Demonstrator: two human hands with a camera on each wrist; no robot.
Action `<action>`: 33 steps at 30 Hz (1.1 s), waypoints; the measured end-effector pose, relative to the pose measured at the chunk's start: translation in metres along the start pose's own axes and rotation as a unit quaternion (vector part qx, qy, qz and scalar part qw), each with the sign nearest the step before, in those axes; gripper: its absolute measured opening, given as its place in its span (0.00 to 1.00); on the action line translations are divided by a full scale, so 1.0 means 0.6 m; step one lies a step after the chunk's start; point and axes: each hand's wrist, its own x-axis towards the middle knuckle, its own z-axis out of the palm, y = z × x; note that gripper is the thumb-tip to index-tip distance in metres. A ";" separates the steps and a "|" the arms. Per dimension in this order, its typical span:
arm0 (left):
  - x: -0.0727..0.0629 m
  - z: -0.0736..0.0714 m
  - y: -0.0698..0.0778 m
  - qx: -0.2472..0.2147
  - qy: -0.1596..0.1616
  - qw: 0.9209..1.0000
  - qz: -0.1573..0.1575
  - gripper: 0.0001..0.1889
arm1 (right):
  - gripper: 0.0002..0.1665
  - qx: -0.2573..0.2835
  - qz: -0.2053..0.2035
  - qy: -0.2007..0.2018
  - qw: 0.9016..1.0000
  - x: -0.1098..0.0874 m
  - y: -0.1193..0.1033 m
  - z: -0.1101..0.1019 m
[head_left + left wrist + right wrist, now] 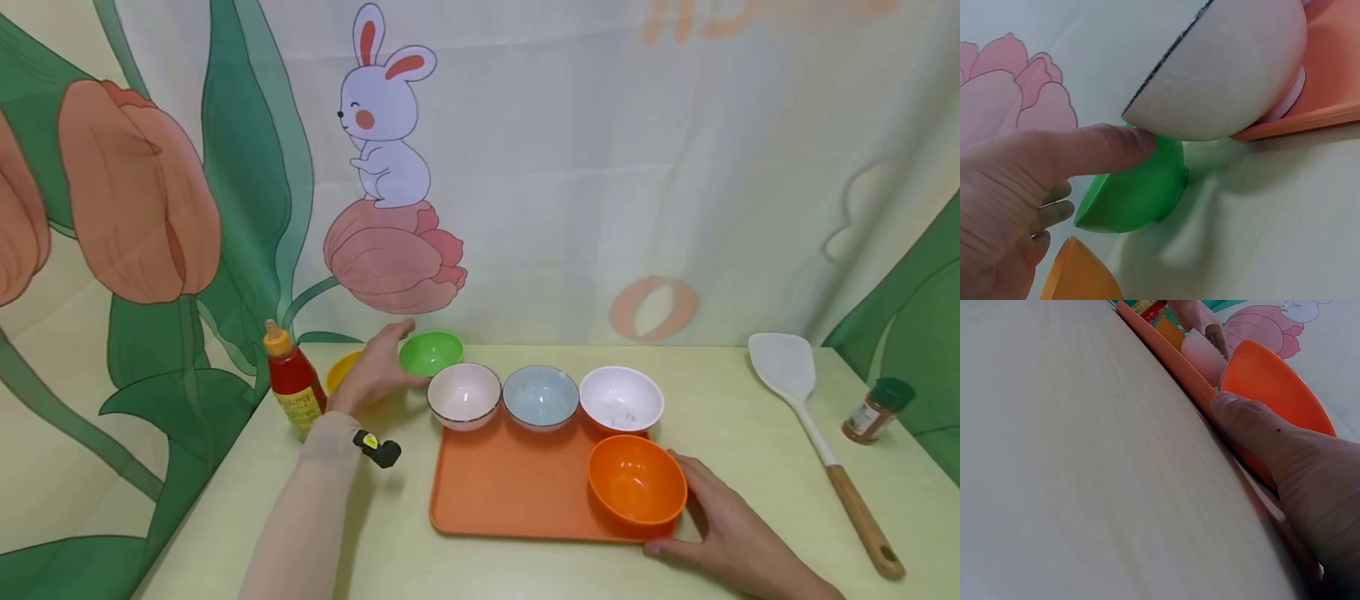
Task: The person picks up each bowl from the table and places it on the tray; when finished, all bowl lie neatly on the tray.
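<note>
My left hand reaches to the left side of a small green bowl. In the left wrist view its thumb overlaps the green bowl, and the other fingers stay left of the bowl's rim. A yellow bowl sits partly hidden behind this hand. My right hand holds the front right corner of an orange tray, thumb along the front edge and fingers on the right side. An orange bowl stands on that corner, right beside the fingers.
A pink bowl, a blue-grey bowl and a white bowl line the tray's back edge. A red sauce bottle stands far left. At right lie a white spatula with a wooden handle and a green-capped spice jar.
</note>
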 end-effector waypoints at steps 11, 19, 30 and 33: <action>0.020 0.003 0.000 0.048 -0.030 0.998 -0.006 0.62 | 0.72 -0.006 -0.021 0.007 1.000 -0.002 -0.001 0.003; 0.027 0.006 0.001 0.046 -0.030 0.998 -0.016 0.62 | 0.71 -0.002 -0.019 0.005 1.000 -0.001 -0.001 0.004; 0.015 -0.005 0.004 -0.029 0.064 0.998 0.007 0.61 | 0.72 0.001 0.005 -0.006 1.000 0.002 0.001 0.004; 0.012 -0.015 0.008 -0.052 0.081 0.995 0.020 0.60 | 0.73 0.002 0.015 -0.008 1.000 0.003 0.001 0.002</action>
